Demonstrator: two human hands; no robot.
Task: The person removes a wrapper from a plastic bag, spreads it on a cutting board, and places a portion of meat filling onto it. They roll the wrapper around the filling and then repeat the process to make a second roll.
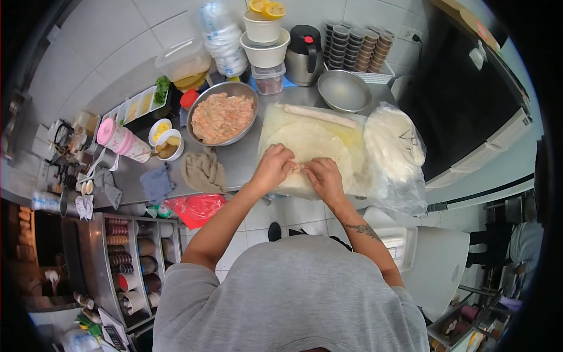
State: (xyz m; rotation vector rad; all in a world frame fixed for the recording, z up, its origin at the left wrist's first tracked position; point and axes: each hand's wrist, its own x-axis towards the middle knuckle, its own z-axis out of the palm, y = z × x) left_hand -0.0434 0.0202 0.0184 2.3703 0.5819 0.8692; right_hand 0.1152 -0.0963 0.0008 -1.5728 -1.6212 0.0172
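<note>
A round, pale wrapper sheet (pixel 311 141) lies flat on the cutting board (pixel 271 120). Near its front edge, my left hand (pixel 274 166) and my right hand (pixel 324 179) meet with bent fingers. Their fingertips pinch at a small strip of pinkish filling (pixel 297 168), mostly covered by the fingers. Across the back of the board rests a long, thin roll (pixel 319 115). A large metal bowl (pixel 253 120) of the same-looking mixture stands to the left. On the right, a clear plastic bag (pixel 394 146) holds a stack of pale sheets.
A metal bowl of cloudy liquid (pixel 344 91) sits behind the board, near a steel jug (pixel 303 56). Folded cloths (pixel 203 170), a pink cup (pixel 123 141) and small white bowls (pixel 170 145) are left. Another person (pixel 510 243) is at far right.
</note>
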